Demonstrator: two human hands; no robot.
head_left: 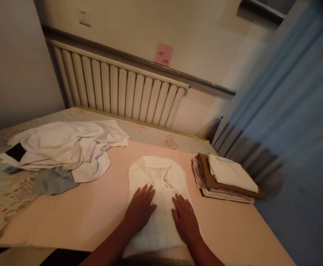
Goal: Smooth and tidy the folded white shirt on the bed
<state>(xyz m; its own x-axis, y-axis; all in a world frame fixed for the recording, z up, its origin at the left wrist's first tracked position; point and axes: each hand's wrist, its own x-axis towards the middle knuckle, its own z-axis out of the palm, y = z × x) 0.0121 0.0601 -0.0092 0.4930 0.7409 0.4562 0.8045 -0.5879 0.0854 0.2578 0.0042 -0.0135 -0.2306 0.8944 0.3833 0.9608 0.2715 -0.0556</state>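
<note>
A white shirt point(161, 225) lies flat before me, folded into a long shape with its collar at the far end. My left hand point(140, 205) rests on the shirt's left side, palm down with fingers spread. On the right side of the same shirt lies my right hand point(185, 216), also flat, its fingers stretched toward the collar. Neither hand grips the cloth. Between the two hands runs the front of the shirt, with a small dark detail just below the neck opening.
Loose white clothes point(67, 144) and a grey garment point(56, 181) are heaped at the left. Folded clothes point(228, 177) are stacked at the right, beside a blue curtain point(294, 147). A pink cloth point(94, 214) covers the surface, and a radiator point(122, 88) stands behind.
</note>
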